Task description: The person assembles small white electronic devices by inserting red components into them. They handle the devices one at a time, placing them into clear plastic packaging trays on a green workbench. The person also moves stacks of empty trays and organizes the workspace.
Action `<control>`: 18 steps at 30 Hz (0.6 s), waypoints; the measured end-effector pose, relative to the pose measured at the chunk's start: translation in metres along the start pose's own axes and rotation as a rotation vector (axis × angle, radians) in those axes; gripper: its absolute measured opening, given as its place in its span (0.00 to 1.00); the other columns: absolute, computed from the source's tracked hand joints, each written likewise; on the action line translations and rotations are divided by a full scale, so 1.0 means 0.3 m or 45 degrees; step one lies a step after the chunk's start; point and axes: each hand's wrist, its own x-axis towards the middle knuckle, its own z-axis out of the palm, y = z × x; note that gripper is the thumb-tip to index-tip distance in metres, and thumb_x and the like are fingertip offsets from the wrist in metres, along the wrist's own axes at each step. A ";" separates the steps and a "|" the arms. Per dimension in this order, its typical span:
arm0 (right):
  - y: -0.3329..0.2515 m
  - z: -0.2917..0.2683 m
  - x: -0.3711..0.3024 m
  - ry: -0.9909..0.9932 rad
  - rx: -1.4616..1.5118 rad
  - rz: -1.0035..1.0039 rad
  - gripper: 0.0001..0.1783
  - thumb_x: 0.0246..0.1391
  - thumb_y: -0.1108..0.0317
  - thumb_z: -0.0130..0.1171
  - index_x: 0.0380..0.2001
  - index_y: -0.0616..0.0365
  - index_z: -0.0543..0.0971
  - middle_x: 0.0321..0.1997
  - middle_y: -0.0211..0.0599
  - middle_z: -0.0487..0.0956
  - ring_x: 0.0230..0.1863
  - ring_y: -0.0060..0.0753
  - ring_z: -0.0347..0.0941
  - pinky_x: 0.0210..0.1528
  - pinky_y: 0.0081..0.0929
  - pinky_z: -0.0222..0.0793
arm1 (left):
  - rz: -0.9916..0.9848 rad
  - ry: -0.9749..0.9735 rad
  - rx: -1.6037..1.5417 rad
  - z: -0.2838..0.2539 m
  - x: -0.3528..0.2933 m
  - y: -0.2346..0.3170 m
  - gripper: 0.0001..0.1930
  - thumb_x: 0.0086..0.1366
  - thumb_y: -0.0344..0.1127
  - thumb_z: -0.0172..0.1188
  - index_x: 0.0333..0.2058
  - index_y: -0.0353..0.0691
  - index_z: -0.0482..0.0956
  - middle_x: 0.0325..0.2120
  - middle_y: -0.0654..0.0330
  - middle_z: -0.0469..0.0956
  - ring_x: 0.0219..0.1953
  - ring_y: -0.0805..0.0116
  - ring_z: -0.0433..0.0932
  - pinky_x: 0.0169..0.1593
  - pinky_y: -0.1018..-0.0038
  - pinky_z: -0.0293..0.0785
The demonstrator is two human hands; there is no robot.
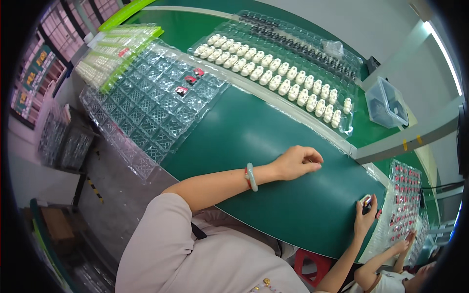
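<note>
Over the middle of the green table, my left hand (296,163) hovers with its fingers loosely bent and the thumb apart from them. I see nothing between them. Near the table's right end, my right hand (364,219) grips a small white and black part (366,200) between thumb and fingers. Its exact kind is too small to tell. A bit of red shows beside those fingers. To the left lies a clear blister tray (146,97) of square pockets, a few of them holding small red, black and white parts (181,91).
Beyond a pale rail, clear trays hold rows of white oval parts (273,66) and black parts (293,41). A clear plastic bin (386,103) stands far right. At right, a tray of red parts (404,195) lies near another person's hands (403,244). Lime-edged trays (117,53) are far left.
</note>
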 end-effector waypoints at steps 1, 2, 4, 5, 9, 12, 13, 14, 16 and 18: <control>-0.016 -0.001 -0.002 0.007 -0.021 -0.003 0.32 0.47 0.65 0.60 0.55 0.61 0.63 0.54 0.49 0.65 0.54 0.42 0.63 0.56 0.32 0.57 | -0.011 0.019 0.031 -0.007 0.006 0.005 0.14 0.59 0.34 0.55 0.41 0.30 0.73 0.36 0.54 0.77 0.38 0.69 0.76 0.44 0.75 0.71; -0.049 0.007 0.003 0.014 -0.023 0.015 0.30 0.47 0.65 0.59 0.54 0.61 0.63 0.53 0.49 0.67 0.52 0.40 0.65 0.54 0.32 0.59 | -0.025 0.049 0.058 -0.022 0.008 0.010 0.14 0.59 0.34 0.55 0.41 0.30 0.73 0.36 0.54 0.76 0.38 0.68 0.76 0.43 0.75 0.72; -0.056 0.011 0.002 0.053 0.006 0.039 0.28 0.48 0.67 0.58 0.53 0.62 0.65 0.50 0.48 0.70 0.46 0.37 0.69 0.49 0.30 0.62 | -0.039 0.086 0.094 -0.052 0.016 0.016 0.15 0.59 0.35 0.56 0.41 0.30 0.73 0.36 0.54 0.76 0.38 0.68 0.76 0.43 0.75 0.72; -0.040 0.021 0.001 0.085 0.038 0.043 0.27 0.48 0.68 0.58 0.52 0.62 0.65 0.48 0.48 0.72 0.43 0.36 0.70 0.47 0.29 0.64 | -0.074 0.075 0.133 -0.054 0.025 0.028 0.15 0.59 0.35 0.56 0.41 0.31 0.73 0.36 0.54 0.76 0.38 0.68 0.76 0.43 0.75 0.72; -0.047 0.047 -0.001 0.185 0.083 0.056 0.22 0.49 0.72 0.56 0.49 0.64 0.68 0.40 0.46 0.77 0.33 0.29 0.73 0.38 0.23 0.68 | -0.098 0.000 0.286 -0.073 0.007 0.059 0.17 0.57 0.38 0.58 0.41 0.32 0.73 0.37 0.51 0.76 0.38 0.64 0.76 0.42 0.73 0.72; -0.054 0.052 -0.012 0.164 0.153 0.086 0.22 0.48 0.73 0.58 0.48 0.65 0.68 0.40 0.45 0.77 0.34 0.27 0.73 0.37 0.21 0.68 | -0.073 -0.138 0.413 -0.054 -0.025 0.047 0.20 0.56 0.42 0.59 0.41 0.31 0.73 0.37 0.48 0.76 0.38 0.61 0.77 0.42 0.70 0.72; -0.060 0.052 -0.013 0.166 0.172 0.105 0.22 0.48 0.73 0.58 0.48 0.66 0.69 0.40 0.45 0.77 0.35 0.26 0.73 0.37 0.20 0.68 | -0.084 -0.127 0.410 -0.071 -0.035 0.043 0.21 0.56 0.42 0.59 0.42 0.31 0.73 0.37 0.48 0.76 0.38 0.61 0.77 0.42 0.70 0.72; -0.056 0.051 -0.015 0.162 0.236 0.091 0.23 0.47 0.74 0.59 0.48 0.66 0.69 0.39 0.45 0.77 0.35 0.27 0.74 0.38 0.20 0.68 | -0.082 -0.153 0.395 -0.076 -0.044 0.040 0.21 0.56 0.41 0.59 0.42 0.30 0.73 0.37 0.48 0.76 0.38 0.61 0.77 0.42 0.71 0.72; -0.106 0.065 0.004 0.146 0.298 0.056 0.23 0.46 0.75 0.60 0.48 0.67 0.68 0.38 0.45 0.77 0.36 0.28 0.75 0.40 0.21 0.69 | -0.121 -0.148 0.311 -0.102 -0.061 0.031 0.19 0.57 0.38 0.59 0.42 0.30 0.72 0.37 0.50 0.76 0.36 0.65 0.77 0.40 0.73 0.73; -0.186 0.080 0.015 0.087 0.332 0.027 0.23 0.45 0.74 0.60 0.47 0.66 0.70 0.37 0.45 0.78 0.37 0.29 0.75 0.42 0.23 0.69 | -0.257 -0.076 0.059 -0.118 -0.048 0.033 0.16 0.58 0.33 0.58 0.42 0.29 0.72 0.35 0.53 0.76 0.33 0.70 0.76 0.35 0.77 0.74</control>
